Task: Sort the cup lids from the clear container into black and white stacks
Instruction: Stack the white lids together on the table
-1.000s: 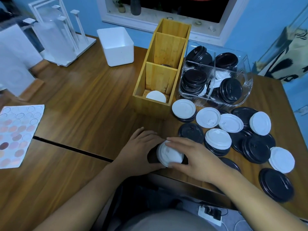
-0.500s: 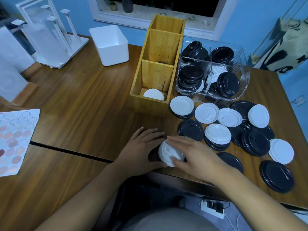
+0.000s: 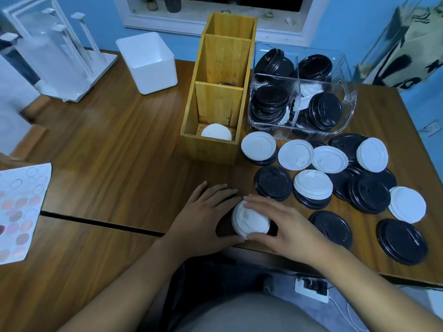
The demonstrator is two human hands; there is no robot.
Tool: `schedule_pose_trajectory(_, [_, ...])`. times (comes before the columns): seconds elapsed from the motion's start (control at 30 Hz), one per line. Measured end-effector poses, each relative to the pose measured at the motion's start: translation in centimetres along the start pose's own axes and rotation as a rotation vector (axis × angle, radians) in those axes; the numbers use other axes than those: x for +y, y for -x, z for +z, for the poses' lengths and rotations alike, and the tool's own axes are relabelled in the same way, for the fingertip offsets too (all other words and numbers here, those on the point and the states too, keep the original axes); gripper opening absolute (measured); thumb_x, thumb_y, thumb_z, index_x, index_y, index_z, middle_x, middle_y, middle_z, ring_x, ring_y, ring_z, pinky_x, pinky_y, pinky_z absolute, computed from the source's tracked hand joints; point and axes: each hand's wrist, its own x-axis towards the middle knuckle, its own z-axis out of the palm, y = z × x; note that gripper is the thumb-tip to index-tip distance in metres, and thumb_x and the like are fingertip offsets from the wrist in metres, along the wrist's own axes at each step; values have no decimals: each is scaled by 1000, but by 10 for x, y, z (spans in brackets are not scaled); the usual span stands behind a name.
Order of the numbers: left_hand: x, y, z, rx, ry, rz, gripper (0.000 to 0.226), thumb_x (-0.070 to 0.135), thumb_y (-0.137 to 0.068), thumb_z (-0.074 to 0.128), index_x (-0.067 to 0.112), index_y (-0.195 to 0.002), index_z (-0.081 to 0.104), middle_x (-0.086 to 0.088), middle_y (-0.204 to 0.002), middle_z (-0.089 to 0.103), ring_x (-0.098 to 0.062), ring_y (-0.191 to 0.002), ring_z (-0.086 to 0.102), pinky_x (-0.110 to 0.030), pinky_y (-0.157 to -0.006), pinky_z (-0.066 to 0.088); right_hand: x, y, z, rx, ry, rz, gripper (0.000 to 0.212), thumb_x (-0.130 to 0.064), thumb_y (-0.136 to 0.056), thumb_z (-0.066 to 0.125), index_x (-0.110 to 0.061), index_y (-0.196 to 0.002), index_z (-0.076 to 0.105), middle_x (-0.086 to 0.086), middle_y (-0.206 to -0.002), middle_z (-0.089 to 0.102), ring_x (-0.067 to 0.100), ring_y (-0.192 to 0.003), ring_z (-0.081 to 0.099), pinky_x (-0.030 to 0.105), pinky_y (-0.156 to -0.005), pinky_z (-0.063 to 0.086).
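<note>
Barely anything has changed from half a second ago: both hands are still wrapped around the same white lid (image 3: 250, 222) at the near edge of the wooden table (image 3: 119, 149), and the view just sits a touch differently. The left hand (image 3: 203, 216) curls round the lid's left side, over something dark underneath, probably a black lid, though I can't quite tell. The right hand (image 3: 285, 226) pinches the white lid from the right, fingers (image 3: 259, 204) over the far rim and thumb at the near edge.

The lids are round thin plastic discs with raised rims; the white ones look matte, the black ones a bit glossy. A loose bunch of lids (image 3: 335, 178) is scattered right of the hands, some white ones resting on black ones. The clear container (image 3: 302, 101) behind them, ribbed see-through plastic with dividers, holds mostly black lids. Left of it a wooden box (image 3: 215, 92) has one white lid in its nearest compartment.
</note>
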Motion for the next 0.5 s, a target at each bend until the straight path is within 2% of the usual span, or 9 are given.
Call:
schedule_pose_trajectory(0.1, [3, -1, 0, -12, -13, 26, 84, 80, -88, 55, 27, -152, 46, 10, -157, 44, -11, -151, 29, -49, -125, 19, 3, 1, 2, -11, -11, 3, 67, -38, -84, 80, -18, -142, 54, -8, -151, 47, 0, -141, 38, 17, -115, 30])
schedule_pose_trajectory(0.27, [5, -2, 1, -31, 11, 29, 92, 83, -85, 54, 24, -155, 42, 11, -160, 40, -8, -152, 26, -44, -127, 15, 8, 0, 1, -45, -11, 11, 67, -38, -87, 76, -19, -146, 50, -8, -155, 42, 0, -145, 32, 19, -117, 27])
schedule_pose_trajectory(0.43, [7, -10, 8, 53, 85, 28, 79, 75, -89, 59, 21, -146, 54, 8, -147, 55, -10, -142, 45, -44, -122, 29, 3, 2, -6, -107, 83, 20, 67, -43, -94, 65, -23, -152, 37, -17, -161, 26, -5, -147, 19, 15, -118, 20])
schedule_pose_trajectory(0.5, [6, -11, 9, 59, 69, 39, 78, 75, -88, 61, 20, -143, 57, 7, -144, 58, -12, -140, 47, -43, -122, 30, -2, 10, -14, -32, 162, 27, 62, -49, -95, 61, -24, -149, 42, -14, -159, 34, -2, -145, 28, 18, -117, 26])
